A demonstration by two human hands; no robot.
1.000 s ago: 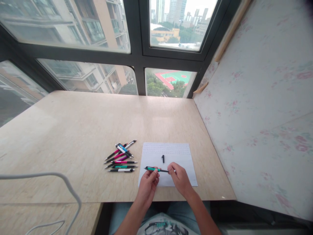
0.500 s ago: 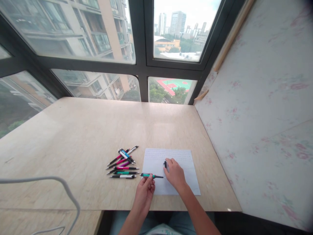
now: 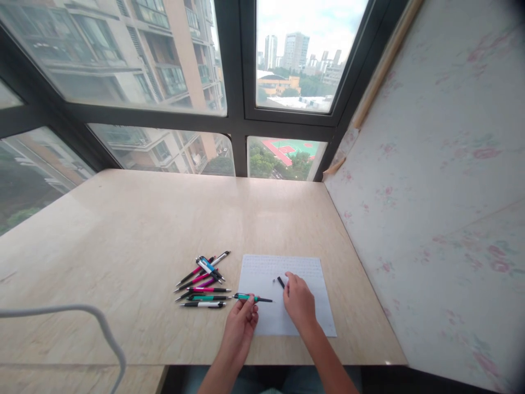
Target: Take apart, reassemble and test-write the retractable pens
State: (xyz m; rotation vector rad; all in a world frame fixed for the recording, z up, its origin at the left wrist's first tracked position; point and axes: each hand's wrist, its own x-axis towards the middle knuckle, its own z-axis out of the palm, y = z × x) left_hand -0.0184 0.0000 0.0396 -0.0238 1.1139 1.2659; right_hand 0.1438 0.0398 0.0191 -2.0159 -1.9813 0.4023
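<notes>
Pinching a teal pen (image 3: 250,298), the left hand (image 3: 241,324) hovers by the paper sheet (image 3: 311,268). The right hand (image 3: 300,300) grips a small black cap (image 3: 280,282) in its fingers (image 3: 289,278); spare pens (image 3: 203,284) lie nearby.

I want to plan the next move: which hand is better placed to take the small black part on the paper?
Probably the right hand: it is right next to the black part, while the left hand holds the green pen.
</notes>
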